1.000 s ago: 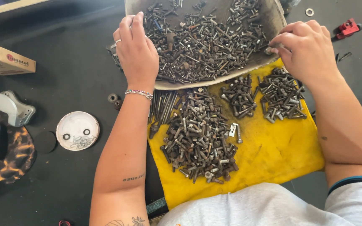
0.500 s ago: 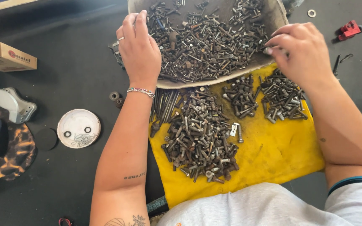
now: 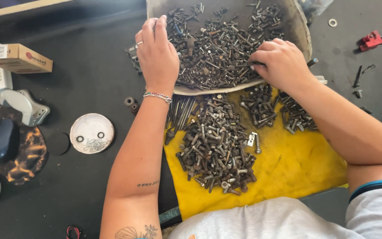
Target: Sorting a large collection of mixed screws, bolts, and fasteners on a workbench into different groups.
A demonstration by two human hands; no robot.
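Note:
A shallow grey tray point(image 3: 295, 29) full of mixed bolts and screws point(image 3: 217, 44) sits at the top. My left hand point(image 3: 156, 55) lies on the tray's left rim, fingers reaching into the pile. My right hand point(image 3: 279, 62) is inside the tray near its front edge, fingertips pinched among the bolts; whether it holds one is hidden. Below the tray a yellow cloth point(image 3: 288, 168) carries a large heap of sorted bolts point(image 3: 215, 146), a row of long bolts point(image 3: 180, 110) and two smaller heaps point(image 3: 275, 108).
A white round lid point(image 3: 92, 132) with washers lies left of my arm. Further left are a cardboard box point(image 3: 16, 57), a flame-patterned pad point(image 3: 27, 155) and a grey bracket point(image 3: 23, 106). A red clamp point(image 3: 370, 40) and loose screws lie at the right.
My right hand has moved left from the tray's right rim into the bolts near the front edge. The left hand has stayed on the left rim.

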